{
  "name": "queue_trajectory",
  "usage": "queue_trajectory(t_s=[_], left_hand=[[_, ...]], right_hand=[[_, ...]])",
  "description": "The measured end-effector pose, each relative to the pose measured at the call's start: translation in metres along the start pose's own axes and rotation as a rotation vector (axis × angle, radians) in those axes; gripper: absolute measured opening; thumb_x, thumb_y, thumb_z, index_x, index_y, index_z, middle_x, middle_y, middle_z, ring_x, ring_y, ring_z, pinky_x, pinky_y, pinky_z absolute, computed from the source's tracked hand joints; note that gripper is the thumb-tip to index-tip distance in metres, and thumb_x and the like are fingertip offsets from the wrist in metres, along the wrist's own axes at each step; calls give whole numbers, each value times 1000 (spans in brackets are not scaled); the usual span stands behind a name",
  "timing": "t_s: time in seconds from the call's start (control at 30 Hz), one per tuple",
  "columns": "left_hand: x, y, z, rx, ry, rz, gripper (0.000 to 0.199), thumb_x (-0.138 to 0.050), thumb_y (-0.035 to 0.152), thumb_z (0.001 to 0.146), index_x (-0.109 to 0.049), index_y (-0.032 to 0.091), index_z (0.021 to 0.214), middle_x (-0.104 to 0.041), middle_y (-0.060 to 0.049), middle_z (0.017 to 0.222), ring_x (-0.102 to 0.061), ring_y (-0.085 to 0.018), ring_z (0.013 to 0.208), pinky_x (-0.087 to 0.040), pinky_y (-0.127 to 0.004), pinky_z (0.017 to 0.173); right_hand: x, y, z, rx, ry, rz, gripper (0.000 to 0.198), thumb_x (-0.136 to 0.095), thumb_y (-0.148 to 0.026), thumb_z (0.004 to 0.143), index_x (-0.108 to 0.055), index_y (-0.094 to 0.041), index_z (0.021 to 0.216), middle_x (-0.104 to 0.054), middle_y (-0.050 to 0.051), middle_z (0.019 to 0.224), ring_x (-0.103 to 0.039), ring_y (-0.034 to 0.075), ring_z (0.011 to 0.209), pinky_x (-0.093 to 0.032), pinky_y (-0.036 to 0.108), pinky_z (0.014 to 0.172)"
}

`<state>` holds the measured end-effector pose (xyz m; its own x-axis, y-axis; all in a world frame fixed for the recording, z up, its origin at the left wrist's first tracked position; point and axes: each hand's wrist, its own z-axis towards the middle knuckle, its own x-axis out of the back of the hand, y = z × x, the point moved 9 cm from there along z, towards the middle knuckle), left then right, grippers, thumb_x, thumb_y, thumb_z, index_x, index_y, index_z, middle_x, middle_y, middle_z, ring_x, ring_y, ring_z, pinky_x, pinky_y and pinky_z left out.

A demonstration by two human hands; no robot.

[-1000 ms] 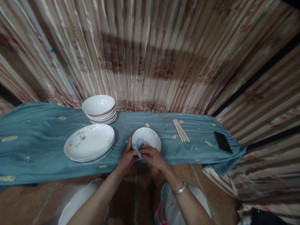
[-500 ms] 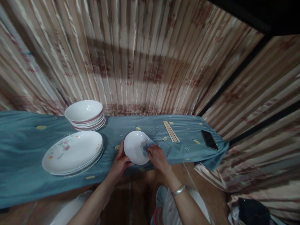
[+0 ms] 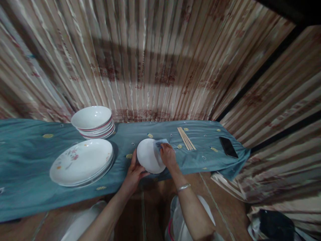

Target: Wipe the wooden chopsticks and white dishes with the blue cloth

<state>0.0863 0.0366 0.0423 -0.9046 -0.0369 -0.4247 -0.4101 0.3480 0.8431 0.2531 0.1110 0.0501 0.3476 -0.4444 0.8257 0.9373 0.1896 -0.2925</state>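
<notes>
The hands are working close together, slightly below the center of the frame. The left hand (image 3: pixel 134 170) is gripping the left and near rim of a white dish (image 3: pixel 146 157), its thumb lying along the near edge. The right hand (image 3: pixel 168 154) is clamping a pale blue cloth (image 3: pixel 158 144) in its fingers and is holding it at the dish's right side; a silvery bracelet (image 3: pixel 184 187) is encircling the right wrist. The dish is sitting at the front edge of the teal-covered tabletop (image 3: pixel 125 132); whether it is resting there or being lifted cannot be told. To its left, a stack of oval plates (image 3: pixel 82 160) is lying near the front edge, the uppermost showing a floral pattern. Just behind it, at left of center, a stack of bowls (image 3: pixel 91 117) with reddish bands is standing upright. Right of the dish, several chopsticks (image 3: pixel 186 138) are lying side by side at a slant. Farther right, a black phone (image 3: pixel 228 147) is lying flat near the tabletop's right end. A pleated, patterned curtain (image 3: pixel 150 50) is filling the upper frame, and brown floor (image 3: pixel 208 201) is showing below.
</notes>
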Motion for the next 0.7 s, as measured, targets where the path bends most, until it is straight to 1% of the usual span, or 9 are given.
queue_trajectory(t_s=[0.1,0.17,0.27,0.33,0.43,0.6,0.7], left_hand=[[-1,-1,0,-3,-4,-17,101,-62,11,61,-15,36,147,-53,-8,129,-59,-19,91,-56,-33,69],[0,-3,1,1,-3,-29,102,-61,10,61,-13,36,147,-53,-7,129,-60,-19,90,-57,-33,68],[1,-5,1,-1,-8,-37,102,-62,10,61,-14,36,147,-54,-7,128,-60,-18,87,-57,-32,66],[2,-6,1,-2,-15,-44,102,-61,10,61,-14,37,146,-55,-7,126,-60,-17,85,-57,-32,66],[2,-8,1,8,-19,-68,102,-61,9,61,-13,38,146,-53,-7,129,-61,-15,81,-57,-32,67],[3,-11,3,-14,-46,-107,100,-64,11,62,-15,39,146,-51,-7,132,-62,-15,81,-56,-34,69],[5,-14,3,-13,-39,-127,100,-65,12,61,-16,38,145,-57,-6,124,-62,-15,79,-55,-35,70]], right_hand=[[-11,-4,2,-22,67,70,26,-44,-16,88,-56,-14,111,-65,15,103,-57,24,107,-47,40,93],[-15,-11,2,-20,124,119,31,-42,-18,90,-52,-12,118,-62,18,110,-53,25,115,-46,43,95],[-20,-29,2,-1,139,207,37,-38,-19,91,-48,-10,125,-57,20,119,-47,26,124,-43,45,99],[-20,-43,4,20,106,277,40,-37,-19,91,-47,-7,128,-53,21,126,-43,26,128,-40,46,102],[-17,-63,8,54,52,390,43,-38,-19,89,-47,-8,130,-50,19,133,-41,24,130,-36,45,107],[-14,-86,11,86,-79,568,41,-41,-21,88,-55,-14,126,-52,12,134,-45,22,128,-35,40,109],[-11,-95,8,106,-149,697,37,-43,-22,88,-61,-20,120,-55,8,132,-49,20,124,-36,38,108]])
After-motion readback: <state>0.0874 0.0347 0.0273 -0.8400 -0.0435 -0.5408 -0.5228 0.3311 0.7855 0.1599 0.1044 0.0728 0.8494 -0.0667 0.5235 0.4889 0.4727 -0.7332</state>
